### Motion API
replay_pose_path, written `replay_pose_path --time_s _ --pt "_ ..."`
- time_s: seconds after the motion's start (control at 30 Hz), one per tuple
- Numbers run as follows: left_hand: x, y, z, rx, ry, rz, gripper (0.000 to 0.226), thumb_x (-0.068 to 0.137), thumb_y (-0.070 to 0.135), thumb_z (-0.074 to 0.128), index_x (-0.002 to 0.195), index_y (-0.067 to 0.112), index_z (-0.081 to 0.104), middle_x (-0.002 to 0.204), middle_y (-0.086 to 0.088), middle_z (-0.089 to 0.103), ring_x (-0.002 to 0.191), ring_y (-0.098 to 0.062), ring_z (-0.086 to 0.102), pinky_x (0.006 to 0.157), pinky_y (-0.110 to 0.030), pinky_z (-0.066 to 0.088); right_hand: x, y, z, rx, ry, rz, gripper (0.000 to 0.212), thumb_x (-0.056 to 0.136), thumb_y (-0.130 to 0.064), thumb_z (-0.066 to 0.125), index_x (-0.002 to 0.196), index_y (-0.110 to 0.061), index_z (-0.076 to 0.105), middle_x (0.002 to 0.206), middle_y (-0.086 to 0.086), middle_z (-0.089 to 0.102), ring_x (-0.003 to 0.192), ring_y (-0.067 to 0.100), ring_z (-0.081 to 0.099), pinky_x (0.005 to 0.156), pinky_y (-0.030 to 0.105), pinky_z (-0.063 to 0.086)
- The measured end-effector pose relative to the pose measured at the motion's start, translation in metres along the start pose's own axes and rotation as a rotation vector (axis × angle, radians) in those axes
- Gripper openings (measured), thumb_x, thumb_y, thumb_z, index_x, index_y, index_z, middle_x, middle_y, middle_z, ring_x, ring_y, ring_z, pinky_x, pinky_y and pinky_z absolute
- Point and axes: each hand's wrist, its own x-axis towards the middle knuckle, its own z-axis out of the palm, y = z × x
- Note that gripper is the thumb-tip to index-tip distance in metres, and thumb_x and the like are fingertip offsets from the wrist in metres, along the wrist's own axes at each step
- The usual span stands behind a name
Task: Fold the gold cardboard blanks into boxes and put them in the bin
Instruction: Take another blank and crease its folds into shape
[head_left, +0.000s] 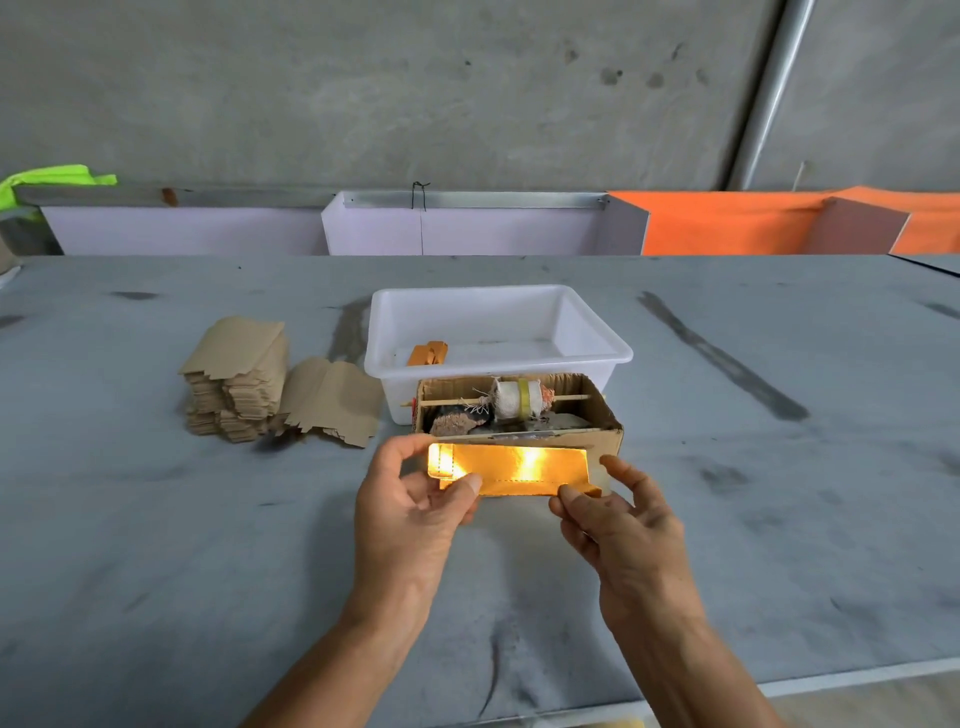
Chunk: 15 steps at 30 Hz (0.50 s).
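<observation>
Both hands, left (410, 512) and right (618, 525), pinch the ends of a shiny gold cardboard blank (511, 470) (glare-lit) before the white plastic bin (592, 332).

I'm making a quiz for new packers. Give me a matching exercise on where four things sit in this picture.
Things:
1. gold blank
2. folded gold box
3. stack of blanks
4. brown cardboard box

Places:
A. on the table, left of the white bin
B. held between left hand and right hand
C. just in front of the bin
D. inside the bin

Pairs: 1-B, 2-D, 3-A, 4-C
</observation>
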Motion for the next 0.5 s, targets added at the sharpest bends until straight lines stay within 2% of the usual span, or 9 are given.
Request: replay_pose_path --time_s 0.1,0.23,0.33,0.4,0.5 --pt "-0.005 -0.005 0.006 -0.1 0.062 -0.058 0.041 0.073 -0.011 0.07 0.099 0.018 0.056 0.069 -0.001 0.072 0.057 -0.009 0.065 0.052 -0.018 0.051 -0.002 0.004 0.002 0.011 -0.01 -0.054 0.051 0.079 0.007 0.065 0.12 -0.018 0.048 0.06 0.005 0.063 0.061 0.014 0.066 0.07 0.029 0.049" --pt "-0.011 -0.012 0.012 -0.126 0.084 -0.141 0.036 0.066 -0.009 0.077 0.092 0.011 0.062 0.072 -0.007 0.073 0.059 -0.016 0.069 0.049 -0.02 0.052 -0.006 0.011 0.001 -0.004 -0.021 -0.07 0.051 0.08 0.005 0.066 0.12 -0.019 0.047 0.061 0.005 0.067 0.057 0.01 0.064 0.071 0.03 0.045" --pt "-0.012 -0.014 0.016 -0.144 0.081 -0.098 0.036 0.066 -0.014 0.074 0.089 0.01 0.063 0.069 -0.006 0.072 0.058 -0.015 0.068 0.051 -0.018 0.051 -0.008 0.017 0.001 0.039 -0.009 -0.029 0.048 0.077 0.0 0.07 0.116 -0.019 0.05 0.064 0.002 0.067 0.066 0.012 0.064 0.07 0.029 0.044" --pt "-0.015 -0.015 0.018 -0.161 0.044 -0.066 0.038 0.066 -0.019 0.071 0.091 0.008 0.062 0.069 -0.005 0.072 0.06 -0.012 0.067 0.053 -0.018 0.051 -0.011 0.025 0.004 0.041 -0.029 0.009 0.047 0.067 -0.005 0.076 0.107 -0.017 0.055 0.066 -0.002 0.066 0.073 0.013 0.065 0.068 0.029 0.044" --pt "-0.02 -0.019 0.02 -0.165 0.026 -0.075 0.039 0.066 -0.022 0.069 0.092 0.006 0.061 0.069 -0.006 0.072 0.061 -0.011 0.067 0.053 -0.018 0.051 -0.012 0.034 0.01 0.075 -0.009 0.097 0.035 0.063 -0.002 0.076 0.093 -0.009 0.059 0.067 0.004 0.063 0.062 0.014 0.062 0.061 0.026 0.045"
